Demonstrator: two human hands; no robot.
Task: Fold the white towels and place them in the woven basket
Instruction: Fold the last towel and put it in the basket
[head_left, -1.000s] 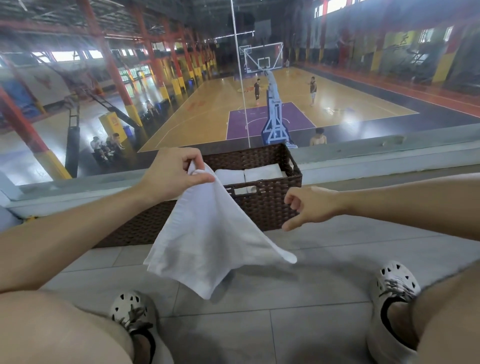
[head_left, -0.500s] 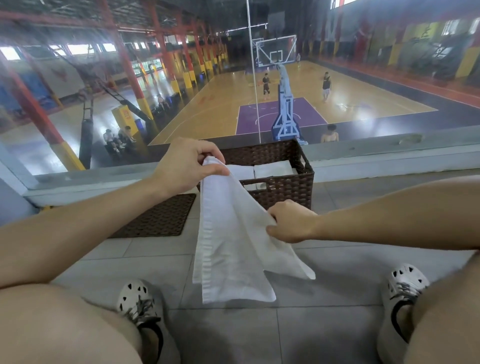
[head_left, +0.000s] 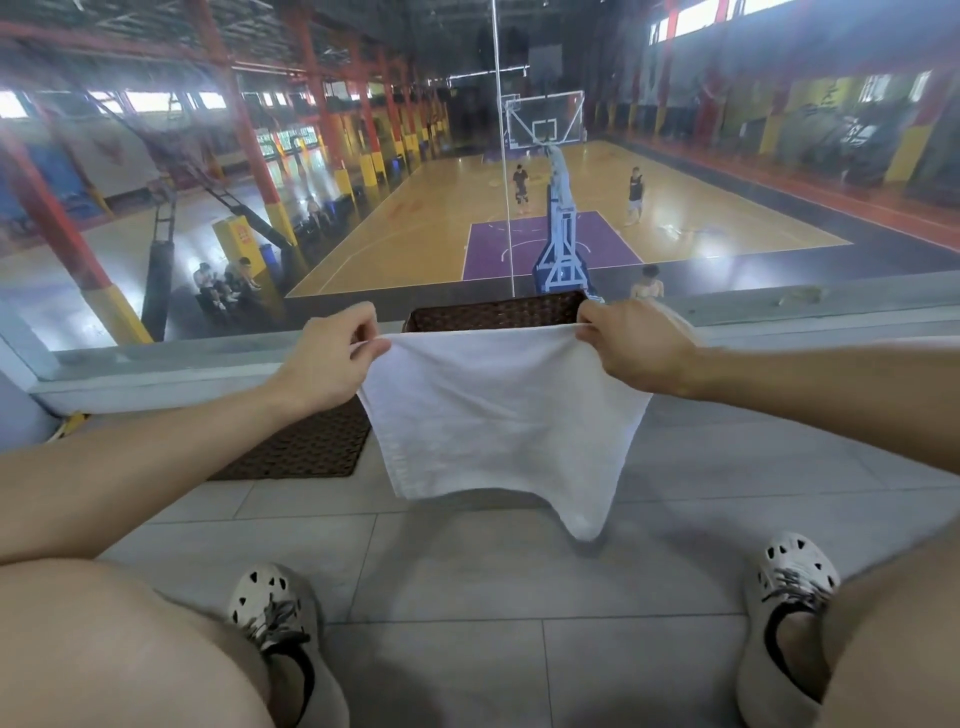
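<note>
A white towel (head_left: 498, 415) hangs spread out in the air in front of me, its top edge stretched level. My left hand (head_left: 332, 358) pinches the top left corner and my right hand (head_left: 631, 345) pinches the top right corner. The lower right corner droops lowest. Behind the towel stands the dark woven basket (head_left: 493, 314); only its far rim shows, and its contents are hidden by the cloth.
A flat dark woven mat or lid (head_left: 306, 447) lies on the grey tiled floor (head_left: 467, 571) to the left of the basket. My two feet in white clogs are at the bottom. A glass wall and ledge (head_left: 156, 364) close off the front, a basketball court beyond.
My right hand has taken hold of the towel's other corner and lifted it up and to the right. The towel now hangs spread between both hands and covers the basket.
</note>
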